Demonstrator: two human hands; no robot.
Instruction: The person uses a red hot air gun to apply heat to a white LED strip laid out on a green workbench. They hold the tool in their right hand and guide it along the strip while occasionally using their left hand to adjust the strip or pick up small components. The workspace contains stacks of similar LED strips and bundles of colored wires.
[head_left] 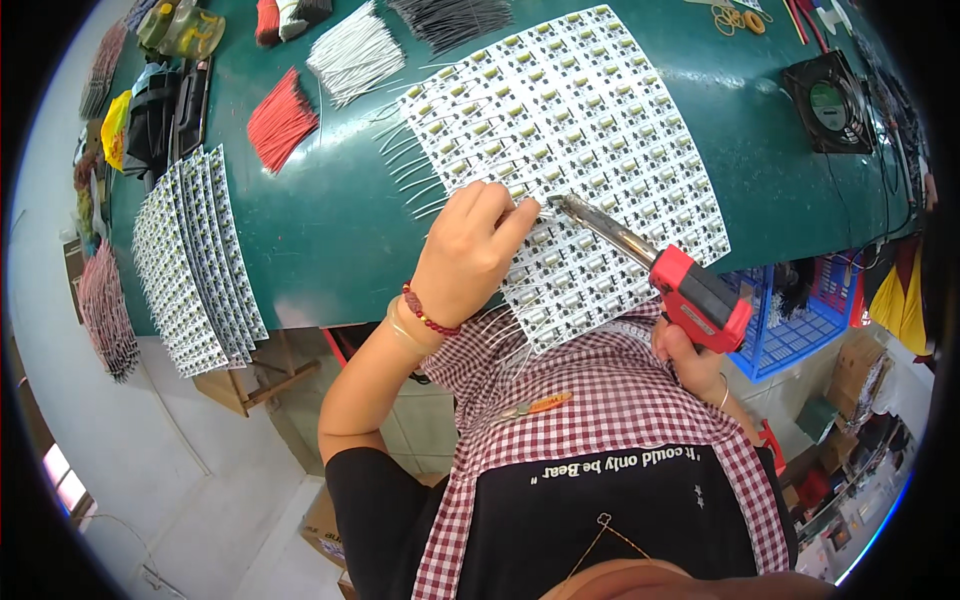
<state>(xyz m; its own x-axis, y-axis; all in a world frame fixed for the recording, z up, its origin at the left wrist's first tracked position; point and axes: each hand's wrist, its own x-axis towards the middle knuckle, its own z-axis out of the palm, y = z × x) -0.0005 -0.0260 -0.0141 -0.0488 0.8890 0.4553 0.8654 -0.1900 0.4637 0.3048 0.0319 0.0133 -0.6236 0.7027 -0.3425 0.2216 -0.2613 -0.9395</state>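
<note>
A large white panel of small circuit boards (620, 130) lies on the green table, its near corner over the table's edge. Thin white wires (408, 172) stick out from its left side. My left hand (470, 240) is closed in a pinch over the middle of the panel, on what appears to be a white wire mostly hidden by the fingers. From the right, my right hand (688, 362) grips the handle of a red and black soldering gun (700, 300). Its metal tip points left and meets the panel just beside my left fingertips.
Bundles of red wires (281, 120), white wires (355, 52) and black wires (450, 20) lie at the back. Stacked panels (195, 265) stand at the left edge. A black fan (828, 105) sits at right, above a blue crate (775, 320). Orange-handled cutters (540, 405) rest on my apron.
</note>
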